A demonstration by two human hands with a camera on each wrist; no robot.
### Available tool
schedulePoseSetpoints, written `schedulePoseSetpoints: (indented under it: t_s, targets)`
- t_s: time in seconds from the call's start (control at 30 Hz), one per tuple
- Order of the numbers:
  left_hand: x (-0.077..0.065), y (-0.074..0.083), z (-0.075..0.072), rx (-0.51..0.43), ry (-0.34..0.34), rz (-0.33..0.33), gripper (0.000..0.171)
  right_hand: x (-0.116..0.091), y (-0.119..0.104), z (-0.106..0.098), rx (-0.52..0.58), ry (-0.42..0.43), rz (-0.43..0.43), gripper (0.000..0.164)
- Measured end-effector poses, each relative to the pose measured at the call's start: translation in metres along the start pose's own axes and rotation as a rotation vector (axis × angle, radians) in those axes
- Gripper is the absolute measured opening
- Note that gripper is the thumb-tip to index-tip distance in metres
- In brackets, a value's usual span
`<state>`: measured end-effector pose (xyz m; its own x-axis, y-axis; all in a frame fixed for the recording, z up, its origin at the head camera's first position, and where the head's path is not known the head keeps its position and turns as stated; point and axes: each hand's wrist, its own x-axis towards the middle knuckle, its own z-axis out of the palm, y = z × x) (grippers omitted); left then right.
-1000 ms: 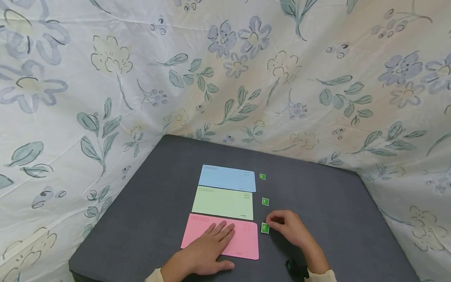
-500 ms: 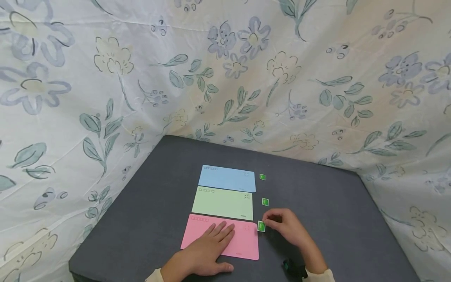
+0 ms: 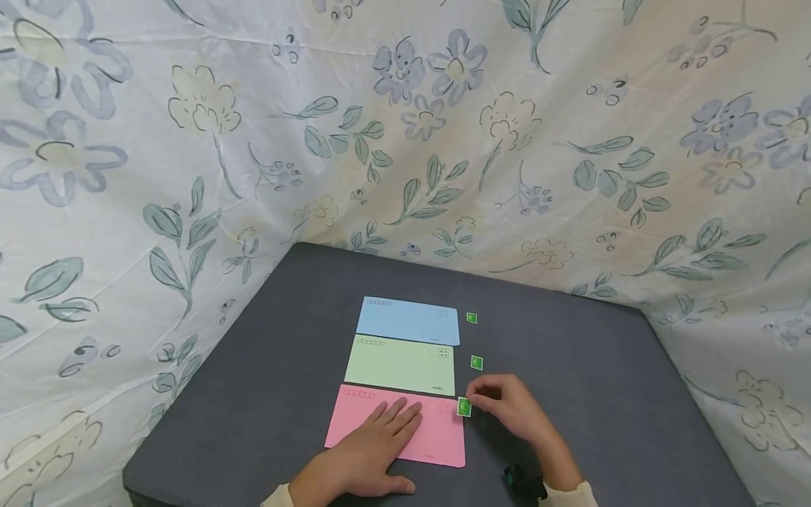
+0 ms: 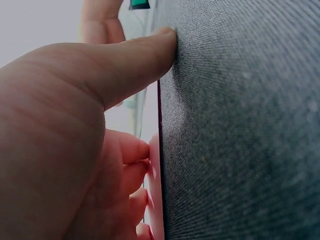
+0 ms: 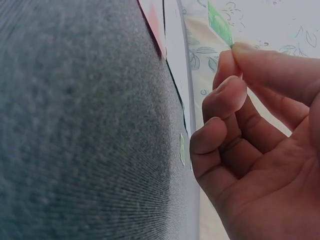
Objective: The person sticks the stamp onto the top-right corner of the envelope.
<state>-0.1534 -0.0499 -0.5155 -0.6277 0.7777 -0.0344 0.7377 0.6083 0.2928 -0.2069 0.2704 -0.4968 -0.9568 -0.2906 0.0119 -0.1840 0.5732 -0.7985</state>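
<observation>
My left hand (image 3: 374, 451) lies flat with fingers spread on the pink envelope (image 3: 437, 440), its thumb on the dark cloth beside the lower edge. Between thumb and index finger, my right hand (image 3: 510, 408) pinches a green stamp (image 3: 464, 407) by its corner. In the right wrist view that stamp (image 5: 220, 22) is held up off the table, the other fingers curled below. From the head it overlaps the envelope's right edge, near the printed stamp box at the upper right corner.
Above the pink envelope lie a green envelope (image 3: 399, 366) and a blue envelope (image 3: 408, 320). A green stamp (image 3: 476, 362) and another stamp (image 3: 472, 318) lie to their right on the dark table (image 3: 602, 394). A floral curtain (image 3: 405, 141) hangs behind.
My right hand has moved left with the pinched stamp, from beside the pink envelope to over its right edge. The left hand has stayed on the envelope.
</observation>
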Motion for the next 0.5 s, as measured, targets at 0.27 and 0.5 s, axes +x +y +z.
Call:
schedulePoseSetpoints:
  t_s: [0.27, 0.5]
  targets:
    - [-0.0008, 0.0019, -0.0026, 0.005, 0.005, -0.011, 0.101, 0.0019, -0.0002, 0.0014, -0.016, 0.003, 0.006, 0.006]
    - [-0.0009, 0.0021, -0.0031, 0.007, 0.001, -0.016, 0.102, 0.0029, -0.0034, 0.0022, -0.019, -0.002, 0.012, 0.005]
